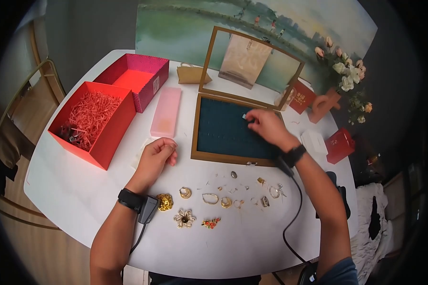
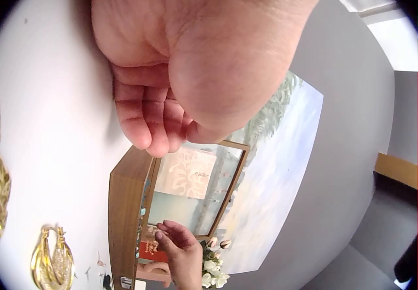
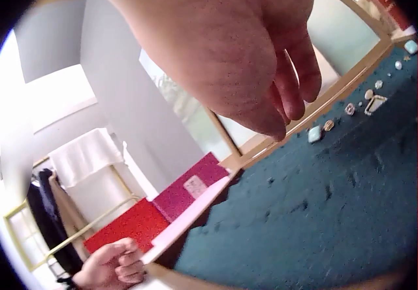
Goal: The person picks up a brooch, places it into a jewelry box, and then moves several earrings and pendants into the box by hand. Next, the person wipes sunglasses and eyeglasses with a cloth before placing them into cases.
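Note:
A wooden jewelry box (image 1: 195, 137) with a dark teal slotted lining stands with its glass lid (image 1: 209, 57) raised. My right hand (image 1: 267, 127) is over the lining, fingers bent and tips beside a small pale turquoise stone (image 3: 315, 134) set in it. Nothing shows between that hand's thumb and fingers. A row of small stone and pearl pieces (image 3: 350, 109) runs along the lining near the lid hinge. My left hand (image 1: 156, 159) rests on the white table left of the box, fingers loosely curled and holding nothing.
Loose jewelry lies in front of the box: hoop earrings (image 1: 226, 202), a bracelet (image 1: 210, 198), a flower brooch (image 1: 184, 218) and a gold piece (image 1: 165, 202). A pink case (image 1: 166, 111), a red box (image 1: 91, 124) with shredded paper and a magenta box (image 1: 152, 76) stand left.

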`<state>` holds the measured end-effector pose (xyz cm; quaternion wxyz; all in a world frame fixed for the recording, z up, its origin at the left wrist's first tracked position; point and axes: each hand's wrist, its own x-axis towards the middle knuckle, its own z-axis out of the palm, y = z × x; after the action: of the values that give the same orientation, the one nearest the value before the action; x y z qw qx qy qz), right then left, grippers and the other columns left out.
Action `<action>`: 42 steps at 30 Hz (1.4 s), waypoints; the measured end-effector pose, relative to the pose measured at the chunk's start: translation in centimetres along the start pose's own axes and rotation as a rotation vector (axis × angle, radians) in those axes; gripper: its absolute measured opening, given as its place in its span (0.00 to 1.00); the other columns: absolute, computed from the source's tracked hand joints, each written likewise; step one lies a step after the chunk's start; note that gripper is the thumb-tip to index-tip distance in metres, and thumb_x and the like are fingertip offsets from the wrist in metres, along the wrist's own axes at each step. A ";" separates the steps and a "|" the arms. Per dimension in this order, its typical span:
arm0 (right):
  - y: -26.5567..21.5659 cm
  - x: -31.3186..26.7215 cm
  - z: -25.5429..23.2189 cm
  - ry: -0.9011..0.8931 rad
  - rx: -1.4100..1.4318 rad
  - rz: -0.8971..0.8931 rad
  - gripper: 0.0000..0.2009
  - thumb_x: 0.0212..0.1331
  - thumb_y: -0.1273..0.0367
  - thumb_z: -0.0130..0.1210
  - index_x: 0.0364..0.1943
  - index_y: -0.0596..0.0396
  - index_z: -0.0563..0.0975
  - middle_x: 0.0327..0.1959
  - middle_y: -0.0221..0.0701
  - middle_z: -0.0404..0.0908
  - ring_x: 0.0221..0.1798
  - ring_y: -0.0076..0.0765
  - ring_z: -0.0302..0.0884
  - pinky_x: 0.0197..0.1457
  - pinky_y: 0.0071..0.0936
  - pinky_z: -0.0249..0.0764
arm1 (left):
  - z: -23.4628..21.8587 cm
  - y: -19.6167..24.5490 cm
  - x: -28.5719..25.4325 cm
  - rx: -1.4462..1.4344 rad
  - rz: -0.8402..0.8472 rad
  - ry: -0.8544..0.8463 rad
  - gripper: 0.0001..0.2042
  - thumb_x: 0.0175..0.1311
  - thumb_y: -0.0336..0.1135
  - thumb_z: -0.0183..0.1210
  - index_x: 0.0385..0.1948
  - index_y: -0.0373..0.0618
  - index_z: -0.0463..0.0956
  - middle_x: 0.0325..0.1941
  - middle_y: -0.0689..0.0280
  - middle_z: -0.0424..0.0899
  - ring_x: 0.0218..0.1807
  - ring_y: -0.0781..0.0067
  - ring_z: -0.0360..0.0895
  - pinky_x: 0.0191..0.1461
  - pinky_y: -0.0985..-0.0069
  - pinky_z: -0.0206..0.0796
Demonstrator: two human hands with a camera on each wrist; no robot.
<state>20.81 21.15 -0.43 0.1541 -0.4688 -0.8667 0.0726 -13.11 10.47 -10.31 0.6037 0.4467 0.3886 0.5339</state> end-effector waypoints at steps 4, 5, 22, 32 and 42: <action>4.2 4.1 2.0 0.030 -0.138 -0.007 0.17 0.53 0.71 0.65 0.48 0.57 0.80 0.41 0.38 0.85 0.41 0.44 0.82 0.46 0.36 0.76 | -0.2 -0.2 0.0 -0.029 -0.028 0.002 0.06 0.73 0.30 0.50 0.39 0.38 0.75 0.29 0.68 0.78 0.29 0.81 0.74 0.37 0.81 0.69; 4.7 4.8 2.5 0.002 -0.151 0.013 0.17 0.52 0.71 0.65 0.47 0.57 0.80 0.40 0.39 0.85 0.43 0.46 0.82 0.47 0.37 0.76 | -0.2 0.1 0.1 -0.026 -0.022 0.005 0.06 0.73 0.30 0.50 0.39 0.38 0.75 0.29 0.68 0.78 0.29 0.81 0.74 0.37 0.81 0.69; -12.6 -1.8 3.5 -0.415 0.260 -0.291 0.11 0.56 0.68 0.61 0.41 0.58 0.79 0.33 0.39 0.83 0.37 0.43 0.82 0.43 0.36 0.77 | -0.2 -0.2 -0.1 -0.011 0.004 -0.014 0.08 0.75 0.34 0.51 0.40 0.40 0.75 0.30 0.69 0.78 0.29 0.81 0.74 0.37 0.82 0.69; -2.3 1.5 -0.8 -0.018 0.142 -0.097 0.12 0.56 0.72 0.61 0.44 0.59 0.79 0.40 0.39 0.85 0.42 0.40 0.84 0.45 0.33 0.78 | -0.1 -0.3 -0.1 -0.001 0.006 -0.016 0.07 0.74 0.33 0.51 0.40 0.41 0.75 0.29 0.69 0.78 0.29 0.81 0.74 0.37 0.82 0.69; 5.5 4.2 1.8 -0.086 -0.113 0.051 0.13 0.54 0.73 0.62 0.44 0.59 0.80 0.39 0.40 0.85 0.45 0.46 0.82 0.48 0.36 0.77 | -0.2 -0.2 -0.1 -0.011 -0.008 -0.001 0.07 0.75 0.33 0.51 0.39 0.41 0.75 0.29 0.69 0.78 0.29 0.81 0.75 0.36 0.82 0.69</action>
<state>22.39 27.70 -2.77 0.0881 -0.4950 -0.8631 0.0477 -13.21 10.39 -10.60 0.6085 0.4420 0.3872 0.5332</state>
